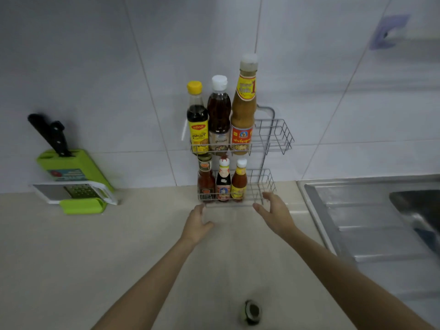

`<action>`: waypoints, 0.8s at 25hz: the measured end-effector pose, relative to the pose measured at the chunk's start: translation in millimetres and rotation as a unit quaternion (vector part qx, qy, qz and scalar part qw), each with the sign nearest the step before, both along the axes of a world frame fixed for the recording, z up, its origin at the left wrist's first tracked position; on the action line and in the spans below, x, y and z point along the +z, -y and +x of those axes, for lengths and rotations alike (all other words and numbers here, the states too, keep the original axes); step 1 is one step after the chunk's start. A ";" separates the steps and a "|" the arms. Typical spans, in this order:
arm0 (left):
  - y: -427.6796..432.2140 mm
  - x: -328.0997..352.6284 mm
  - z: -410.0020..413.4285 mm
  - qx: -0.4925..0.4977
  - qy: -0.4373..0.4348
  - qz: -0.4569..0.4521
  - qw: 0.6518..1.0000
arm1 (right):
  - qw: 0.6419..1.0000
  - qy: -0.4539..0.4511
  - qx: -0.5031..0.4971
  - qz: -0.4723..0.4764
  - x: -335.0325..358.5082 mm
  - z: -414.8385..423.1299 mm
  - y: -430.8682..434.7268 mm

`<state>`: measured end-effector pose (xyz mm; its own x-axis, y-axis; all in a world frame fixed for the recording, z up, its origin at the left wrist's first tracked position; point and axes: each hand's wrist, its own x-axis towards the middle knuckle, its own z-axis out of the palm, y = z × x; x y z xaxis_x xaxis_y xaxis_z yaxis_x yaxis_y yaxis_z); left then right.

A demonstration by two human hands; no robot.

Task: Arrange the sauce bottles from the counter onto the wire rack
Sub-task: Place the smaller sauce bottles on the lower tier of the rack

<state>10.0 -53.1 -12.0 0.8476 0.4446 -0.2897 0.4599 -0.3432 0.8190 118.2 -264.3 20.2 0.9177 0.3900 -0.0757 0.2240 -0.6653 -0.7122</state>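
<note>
A two-tier wire rack [276,136] stands against the tiled wall. Its upper tier holds a yellow-capped dark sauce bottle [197,120], a white-capped brown bottle [219,115] and a tall tan sauce bottle [242,108]. On the lower tier stand a dark-lidded red sauce bottle [205,179], a small dark bottle with a red-and-white cap [223,182] and a small orange chilli sauce bottle [239,182]. My left hand [197,222] and my right hand [273,214] hover just in front of the rack's bottom edge, fingers spread, holding nothing.
A green knife block [71,167] with black-handled knives and a grater [76,191] stand at the left on the beige counter [95,258]. A steel sink [371,222] lies to the right. A small round metal object [252,310] lies near the counter's front.
</note>
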 end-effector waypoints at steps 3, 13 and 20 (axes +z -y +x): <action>33.1 -19.0 -49.9 -0.134 0.001 0.010 0.991 | 0.997 -0.014 0.022 -0.070 -11.5 -30.6 34.2; 91.1 -27.0 -136.5 -0.362 -0.027 0.023 0.931 | 0.976 -0.030 0.151 -0.153 -46.4 -142.2 103.7; 123.2 -32.0 -146.5 -0.261 0.036 0.016 0.964 | 0.895 0.010 0.318 -0.313 -48.8 -176.1 122.1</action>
